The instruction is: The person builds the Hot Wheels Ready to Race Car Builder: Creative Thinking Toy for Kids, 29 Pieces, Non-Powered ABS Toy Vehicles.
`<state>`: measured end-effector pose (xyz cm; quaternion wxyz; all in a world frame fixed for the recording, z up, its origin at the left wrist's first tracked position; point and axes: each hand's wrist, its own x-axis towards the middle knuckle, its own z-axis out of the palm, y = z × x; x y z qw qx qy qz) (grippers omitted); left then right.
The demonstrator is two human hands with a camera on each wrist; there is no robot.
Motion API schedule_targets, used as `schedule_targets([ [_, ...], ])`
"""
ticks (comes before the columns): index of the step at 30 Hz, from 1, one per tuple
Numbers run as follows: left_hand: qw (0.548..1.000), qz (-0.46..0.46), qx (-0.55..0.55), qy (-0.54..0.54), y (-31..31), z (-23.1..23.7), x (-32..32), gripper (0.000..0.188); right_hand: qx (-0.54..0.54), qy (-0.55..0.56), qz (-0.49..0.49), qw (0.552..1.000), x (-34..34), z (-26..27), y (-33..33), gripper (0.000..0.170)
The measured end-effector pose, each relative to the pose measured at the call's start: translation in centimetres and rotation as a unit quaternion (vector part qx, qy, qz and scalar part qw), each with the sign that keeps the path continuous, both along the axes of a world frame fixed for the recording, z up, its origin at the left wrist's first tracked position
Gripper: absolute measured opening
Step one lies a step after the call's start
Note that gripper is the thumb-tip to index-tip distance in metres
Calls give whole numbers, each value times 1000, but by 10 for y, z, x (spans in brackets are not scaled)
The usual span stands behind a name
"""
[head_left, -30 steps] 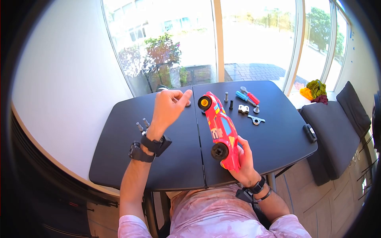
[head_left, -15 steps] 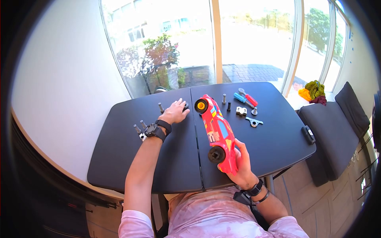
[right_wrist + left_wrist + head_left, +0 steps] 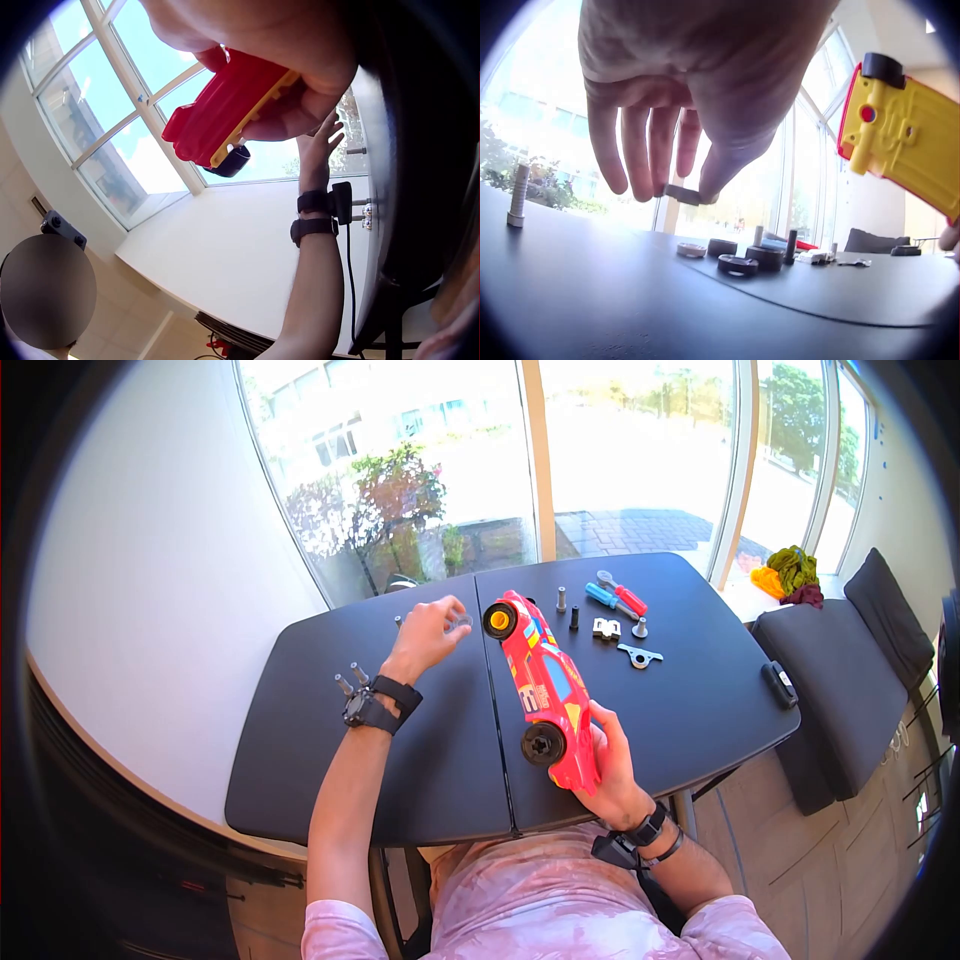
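Observation:
A red toy race car [image 3: 548, 690] with black wheels is held in my right hand [image 3: 617, 785], which grips its rear end from below, above the table. Its yellow underside [image 3: 907, 135] faces the left wrist view. My left hand [image 3: 425, 635] is over the far middle of the table, left of the car. Between thumb and fingers it pinches a small grey disc [image 3: 682, 195]. Below it on the table are a black wheel [image 3: 765, 259], a dark ring [image 3: 737, 265] and a pale ring [image 3: 691, 250], mostly hidden in the head view.
Toy bolts [image 3: 352, 678] stand on the left side of the black table [image 3: 430, 780]. Right of the car lie a blue-handled screwdriver [image 3: 607, 598], a red-handled tool [image 3: 630, 600], a white block [image 3: 606, 628] and a grey bracket [image 3: 640, 656]. A dark device [image 3: 780, 685] sits at the right edge.
My left hand first came down to the table with spread fingers, and is now raised slightly with the grey disc pinched. My right hand keeps its hold on the car, nearly still.

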<state>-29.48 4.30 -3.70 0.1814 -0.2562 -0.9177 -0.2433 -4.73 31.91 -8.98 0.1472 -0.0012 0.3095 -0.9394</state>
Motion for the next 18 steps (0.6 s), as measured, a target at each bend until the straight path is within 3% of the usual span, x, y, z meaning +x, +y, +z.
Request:
schedule_targets([
  [5,985,-4,169,45,13,40,40,36,-2,-6,-4,1000,0,2,-2,65],
  [8,975,-50,201,85,21,58,70,36,-4,7,1,1000,-2,-1,-1,65],
  [18,960,-169,185,125,36,69,121,35,-4,-2,-3,1000,2,4,-2,65],
])
